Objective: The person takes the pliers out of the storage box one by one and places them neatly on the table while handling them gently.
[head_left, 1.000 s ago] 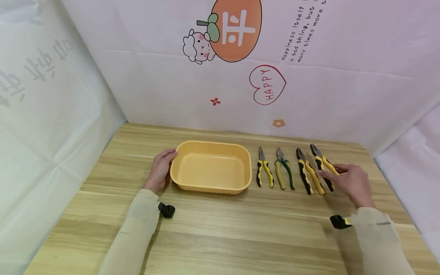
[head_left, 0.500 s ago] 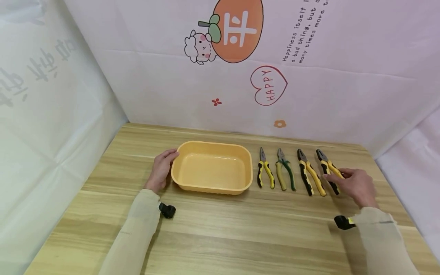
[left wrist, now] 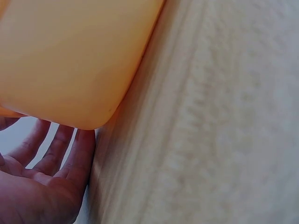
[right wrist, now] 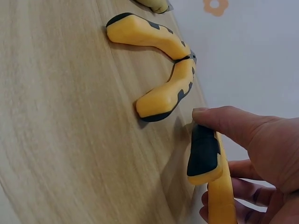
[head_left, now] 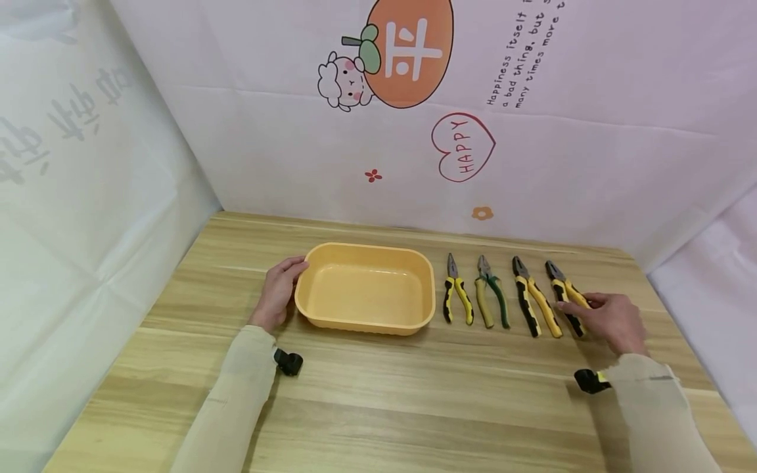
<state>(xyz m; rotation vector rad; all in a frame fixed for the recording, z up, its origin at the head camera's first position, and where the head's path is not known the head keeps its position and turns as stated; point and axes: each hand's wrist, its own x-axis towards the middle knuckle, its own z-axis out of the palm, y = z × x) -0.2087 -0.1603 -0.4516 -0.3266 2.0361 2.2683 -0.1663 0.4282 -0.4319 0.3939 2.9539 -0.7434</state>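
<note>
A yellow plastic tub (head_left: 365, 326) sits on the table. At its left end my left hand (head_left: 276, 292) grips the rim; in the left wrist view, the fingers (left wrist: 60, 144) lie against the outside of its wall. On the right, my right hand (head_left: 612, 320) holds the rightmost combination pliers (head_left: 558, 279) by their black-and-yellow handles, thumb on the black part of one handle in the right wrist view. Their handles look raised off the table there, with a shadow beneath. The tips of some right fingers are hidden behind the handle.
Left of the held pair lie more combination pliers (head_left: 535, 295), pliers with green handles (head_left: 492, 292) and needle-nose pliers (head_left: 457, 289), in a row beside the tub. A printed white cloth (head_left: 307, 164) stands behind the wooden table (head_left: 437, 394).
The right hand has lowered the rightmost pliers and drawn them slightly toward the near edge and right, mostly in the first half second. The left hand and tub stay put.
</note>
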